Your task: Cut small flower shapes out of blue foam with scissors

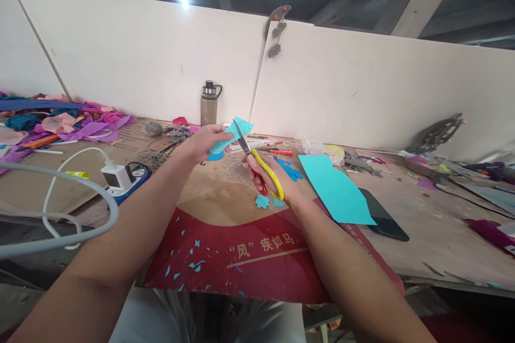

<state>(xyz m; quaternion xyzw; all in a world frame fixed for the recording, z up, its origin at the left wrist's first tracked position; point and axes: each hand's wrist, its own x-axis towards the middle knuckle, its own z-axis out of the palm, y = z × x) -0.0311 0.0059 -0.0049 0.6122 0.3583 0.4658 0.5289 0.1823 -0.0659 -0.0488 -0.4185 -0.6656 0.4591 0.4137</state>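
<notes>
My left hand is closed on a piece of turquoise foam sheet, held up over the cardboard. My right hand grips yellow-handled scissors, fingers through the loops. The blades point up and left and meet the edge of the turquoise piece. Small turquoise cut-outs and a flower shape lie on the cardboard just beside my right hand. Tiny turquoise scraps are scattered on the red printed cardboard sheet near me.
A large turquoise sheet lies right of my hands, partly over a black phone. A metal water bottle stands by the white back wall. Pink and purple scraps pile at left. A white charger and cable sit at left.
</notes>
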